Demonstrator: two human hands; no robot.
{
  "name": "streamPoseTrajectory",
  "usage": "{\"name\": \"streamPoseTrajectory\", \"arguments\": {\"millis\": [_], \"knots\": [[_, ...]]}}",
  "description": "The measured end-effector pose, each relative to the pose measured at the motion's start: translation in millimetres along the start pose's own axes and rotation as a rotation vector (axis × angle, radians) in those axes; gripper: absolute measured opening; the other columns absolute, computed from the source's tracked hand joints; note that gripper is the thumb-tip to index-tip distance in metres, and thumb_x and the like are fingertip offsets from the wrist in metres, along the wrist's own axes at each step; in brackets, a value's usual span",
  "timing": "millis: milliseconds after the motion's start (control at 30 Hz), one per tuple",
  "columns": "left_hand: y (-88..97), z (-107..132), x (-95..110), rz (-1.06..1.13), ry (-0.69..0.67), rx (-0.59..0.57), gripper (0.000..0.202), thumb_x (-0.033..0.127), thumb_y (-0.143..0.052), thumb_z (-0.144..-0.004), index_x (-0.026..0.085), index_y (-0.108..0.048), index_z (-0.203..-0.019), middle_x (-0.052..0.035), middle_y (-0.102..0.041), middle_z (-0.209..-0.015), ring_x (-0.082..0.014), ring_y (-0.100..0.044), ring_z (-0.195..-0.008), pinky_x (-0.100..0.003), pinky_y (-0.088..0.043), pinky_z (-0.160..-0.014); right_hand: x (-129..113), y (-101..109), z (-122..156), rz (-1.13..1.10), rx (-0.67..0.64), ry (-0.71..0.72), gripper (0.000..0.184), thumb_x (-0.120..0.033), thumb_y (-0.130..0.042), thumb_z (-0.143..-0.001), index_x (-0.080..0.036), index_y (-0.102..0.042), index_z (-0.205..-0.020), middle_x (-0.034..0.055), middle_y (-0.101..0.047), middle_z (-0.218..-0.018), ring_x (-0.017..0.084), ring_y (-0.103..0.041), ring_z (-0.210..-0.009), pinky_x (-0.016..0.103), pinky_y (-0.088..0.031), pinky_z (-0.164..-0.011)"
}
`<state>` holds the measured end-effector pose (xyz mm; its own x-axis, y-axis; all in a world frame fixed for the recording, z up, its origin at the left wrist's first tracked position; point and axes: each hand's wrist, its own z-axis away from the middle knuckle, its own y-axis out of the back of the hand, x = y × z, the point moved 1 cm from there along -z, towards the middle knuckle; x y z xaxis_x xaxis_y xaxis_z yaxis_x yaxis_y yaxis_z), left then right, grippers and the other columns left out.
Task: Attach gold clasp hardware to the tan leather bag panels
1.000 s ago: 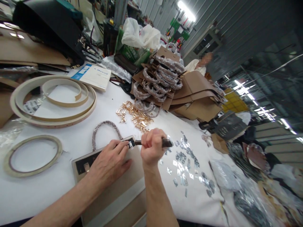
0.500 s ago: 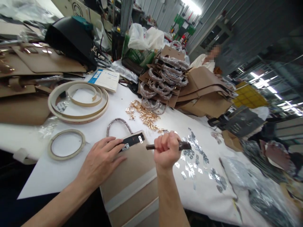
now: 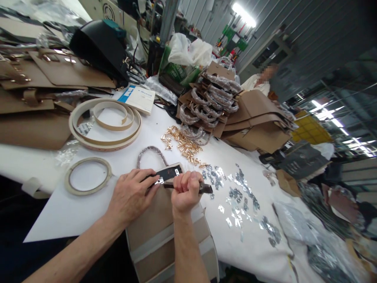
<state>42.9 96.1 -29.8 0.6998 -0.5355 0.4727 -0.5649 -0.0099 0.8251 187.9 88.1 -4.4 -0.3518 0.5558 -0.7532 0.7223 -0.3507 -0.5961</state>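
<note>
A tan bag panel (image 3: pixel 153 224) with pale strips lies before me. Along its upper edge runs a dark strip (image 3: pixel 169 173) carrying small metal plates, and beyond it arcs a plastic-wrapped handle (image 3: pixel 151 150). My left hand (image 3: pixel 131 194) rests on the panel, fingers stretched and thumb apart, tips beside one metal plate (image 3: pixel 159 181). Wrapped in a fist, my right hand (image 3: pixel 186 192) grips a dark hand tool (image 3: pixel 206 189); its narrow end points left at that plate, its thick end sticks out to the right. Whether the tool touches the plate I cannot tell.
Gold-coloured fittings (image 3: pixel 184 143) and scattered metal plates (image 3: pixel 238 192) lie on the white table (image 3: pixel 224 243). A tape roll (image 3: pixel 69 179) and coiled strips (image 3: pixel 73 133) are at left. Wrapped handles (image 3: pixel 203 108) and brown panels (image 3: pixel 256 114) are stacked behind. A person (image 3: pixel 259 84) is farther back.
My right hand has moved left and slightly down, bringing the tool's narrow end to the metal plate near my left fingertips. The whole view has shifted slightly.
</note>
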Motion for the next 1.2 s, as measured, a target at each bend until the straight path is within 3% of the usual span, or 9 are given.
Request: {"name": "streamPoseTrajectory", "arguments": {"millis": [500,600,733,967,1200], "knots": [[1.0,0.6,-1.8,0.056,0.048,-0.007,0.018,0.036,-0.063,-0.097,0.029,-0.075,-0.108,-0.0021,-0.076,-0.115,-0.0278,-0.066,-0.103,-0.045,-0.045,-0.079,16.1,-14.0,10.8,0.193,-0.017,0.100,0.041,-0.022,-0.054,-0.103,-0.022,-0.033,-0.068,-0.0121,-0.026,-0.052,0.005,-0.021,-0.040,0.020,-0.022,-0.042],[2.2,1.9,-3.1,0.066,0.049,-0.007,0.017,0.035,-0.063,-0.097,0.029,-0.075,-0.107,-0.0019,-0.076,-0.115,-0.0279,-0.065,-0.104,-0.045,-0.045,-0.081,23.3,-16.5,11.5,0.369,-0.017,0.079,0.042,-0.028,-0.058,-0.102,-0.023,-0.035,-0.068,-0.0113,-0.030,-0.053,0.007,-0.027,-0.042,0.023,-0.028,-0.045],[3.9,3.9,-5.1,0.090,0.033,-0.009,0.016,0.034,-0.063,-0.097,0.029,-0.075,-0.106,-0.0029,-0.076,-0.116,-0.0287,-0.066,-0.105,-0.046,-0.045,-0.084,24.6,-24.0,5.4,0.635,-0.112,0.021,0.046,-0.035,-0.064,-0.099,-0.022,-0.038,-0.063,-0.0091,-0.037,-0.053,0.008,-0.036,-0.046,0.025,-0.031,-0.048],[0.4,6.8,-9.8,0.159,0.050,0.068,0.012,0.036,-0.069,-0.095,0.026,-0.075,-0.097,-0.0037,-0.078,-0.116,-0.0273,-0.069,-0.104,-0.044,-0.048,-0.085,16.8,-35.2,-17.1,0.502,-0.091,-0.153,0.049,-0.043,-0.065,-0.096,-0.024,-0.034,-0.064,-0.0119,-0.031,-0.047,0.007,-0.029,-0.038,0.024,-0.027,-0.040],[0.8,7.8,-7.4,0.137,0.033,0.051,0.013,0.032,-0.065,-0.097,0.025,-0.076,-0.100,-0.0042,-0.079,-0.116,-0.0283,-0.070,-0.106,-0.046,-0.050,-0.087,34.9,-38.2,-21.5,0.694,-0.225,-0.156,0.050,-0.047,-0.066,-0.095,-0.023,-0.037,-0.062,-0.0096,-0.035,-0.050,0.007,-0.033,-0.045,0.024,-0.028,-0.043]]}}
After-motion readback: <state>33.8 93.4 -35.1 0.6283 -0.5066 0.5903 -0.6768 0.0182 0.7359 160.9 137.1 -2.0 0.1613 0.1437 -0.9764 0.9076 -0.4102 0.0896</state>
